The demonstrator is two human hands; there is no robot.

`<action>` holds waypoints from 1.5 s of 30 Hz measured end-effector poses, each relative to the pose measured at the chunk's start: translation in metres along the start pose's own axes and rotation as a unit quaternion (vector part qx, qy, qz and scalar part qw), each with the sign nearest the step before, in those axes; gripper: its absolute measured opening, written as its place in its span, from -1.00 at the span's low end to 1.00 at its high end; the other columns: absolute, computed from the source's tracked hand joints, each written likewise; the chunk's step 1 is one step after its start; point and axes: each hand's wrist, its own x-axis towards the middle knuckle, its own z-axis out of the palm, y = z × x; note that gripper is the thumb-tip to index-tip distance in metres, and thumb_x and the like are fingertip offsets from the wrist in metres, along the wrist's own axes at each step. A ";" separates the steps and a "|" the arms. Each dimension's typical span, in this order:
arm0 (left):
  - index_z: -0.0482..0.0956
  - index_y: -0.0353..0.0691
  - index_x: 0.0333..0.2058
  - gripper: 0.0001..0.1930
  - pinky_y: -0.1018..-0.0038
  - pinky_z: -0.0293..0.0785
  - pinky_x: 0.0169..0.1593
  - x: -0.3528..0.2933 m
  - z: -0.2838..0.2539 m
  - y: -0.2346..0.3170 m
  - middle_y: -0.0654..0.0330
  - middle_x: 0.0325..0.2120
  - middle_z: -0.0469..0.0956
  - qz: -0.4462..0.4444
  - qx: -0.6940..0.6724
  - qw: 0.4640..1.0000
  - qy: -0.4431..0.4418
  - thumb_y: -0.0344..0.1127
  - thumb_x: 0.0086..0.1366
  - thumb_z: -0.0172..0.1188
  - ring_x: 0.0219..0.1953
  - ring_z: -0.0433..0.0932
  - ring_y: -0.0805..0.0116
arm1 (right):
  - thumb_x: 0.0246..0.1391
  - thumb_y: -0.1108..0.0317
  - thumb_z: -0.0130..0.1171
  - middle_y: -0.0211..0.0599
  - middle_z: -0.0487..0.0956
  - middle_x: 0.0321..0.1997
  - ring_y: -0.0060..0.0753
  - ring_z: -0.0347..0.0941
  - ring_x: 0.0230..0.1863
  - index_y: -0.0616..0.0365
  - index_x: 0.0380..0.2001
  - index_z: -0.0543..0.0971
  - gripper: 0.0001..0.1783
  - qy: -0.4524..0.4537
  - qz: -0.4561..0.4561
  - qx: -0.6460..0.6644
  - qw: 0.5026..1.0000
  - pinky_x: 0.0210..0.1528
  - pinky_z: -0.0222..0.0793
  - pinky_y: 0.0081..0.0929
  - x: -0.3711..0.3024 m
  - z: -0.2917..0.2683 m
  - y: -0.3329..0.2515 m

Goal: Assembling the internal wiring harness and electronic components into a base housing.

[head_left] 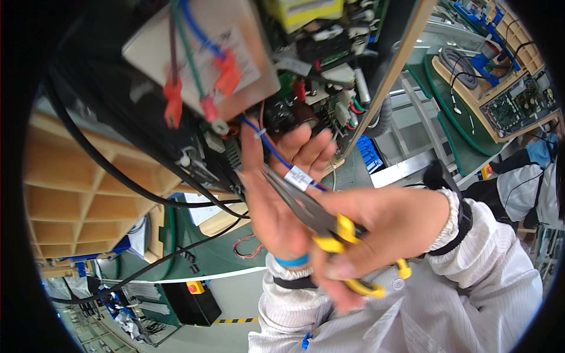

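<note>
My right hand [382, 229] is wrapped round the yellow-handled long-nose pliers [309, 215], whose dark jaws point up and left across my left palm. My left hand [265, 206] reaches up into an electronics housing, thumb and fingers apart. A blue wire [268, 141] with a white label [299, 178] runs across that hand, close to the jaws. Blur hides whether the pliers' tips touch it. Above hang wires with red connectors [226, 73] and a ring terminal [219, 127], in front of a pale metal box [200, 53].
Circuit parts [329, 76] fill the housing beside a wooden edge [388, 76]. A thick black cable [112, 167] loops at the left, near a wooden compartment rack [88, 194]. A wooden tray with a circuit board [518, 106] lies on the right-hand green bench.
</note>
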 end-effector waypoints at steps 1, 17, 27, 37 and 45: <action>-0.04 -0.27 0.46 -0.32 0.02 0.22 0.37 -0.006 0.009 -0.003 -0.18 0.22 0.36 0.014 0.063 0.997 0.036 0.05 0.56 -0.22 0.30 0.35 -0.14 | 0.30 0.29 0.18 -0.27 0.65 -0.37 -0.49 0.58 -0.41 0.29 -0.03 0.35 -0.64 -0.008 -0.032 -0.034 0.999 -0.42 0.47 -0.55 -0.016 -0.007 0.017; 0.52 -0.32 0.09 -0.68 0.26 0.59 -0.01 -0.144 -0.093 0.025 0.06 -0.18 0.65 -0.340 0.302 0.851 0.263 -0.28 0.47 0.07 -0.17 0.65 0.18 | 0.02 0.65 0.17 -0.02 0.56 -0.36 -0.09 0.62 -0.46 0.33 0.03 0.29 -0.52 0.512 0.088 0.222 0.825 -0.51 0.58 -0.12 -0.037 -0.199 0.325; 0.47 -0.31 0.08 -0.67 0.31 0.62 -0.07 -0.236 -0.195 0.093 0.08 -0.23 0.65 -0.442 0.272 0.765 0.382 -0.23 0.49 0.04 -0.21 0.66 0.23 | -0.07 0.60 0.29 -0.07 0.66 -0.11 -0.26 0.64 -0.30 0.25 0.19 0.49 -0.34 0.635 -0.026 0.119 0.762 -0.27 0.58 -0.33 0.025 -0.269 0.348; 0.56 -0.38 0.06 -0.68 0.47 0.56 -0.03 -0.355 -0.294 0.182 0.10 -0.14 0.66 -0.595 0.509 0.565 0.261 -0.32 0.47 0.01 -0.12 0.64 0.28 | -0.08 0.51 0.19 0.24 0.60 -0.08 0.27 0.54 -0.01 0.28 0.02 0.60 -0.51 0.776 0.030 -0.203 0.597 0.09 0.47 -0.08 0.040 -0.251 0.388; 0.59 -0.26 0.04 -0.70 0.42 0.66 -0.24 -0.307 -0.353 0.205 0.10 -0.27 0.71 -0.521 0.679 0.513 -0.065 -0.31 0.42 0.06 -0.24 0.73 0.21 | 0.24 0.30 0.09 0.21 0.59 -0.12 0.30 0.49 -0.02 0.27 -0.09 0.62 -0.70 0.826 0.007 -0.231 0.514 0.07 0.40 0.02 0.024 -0.194 0.402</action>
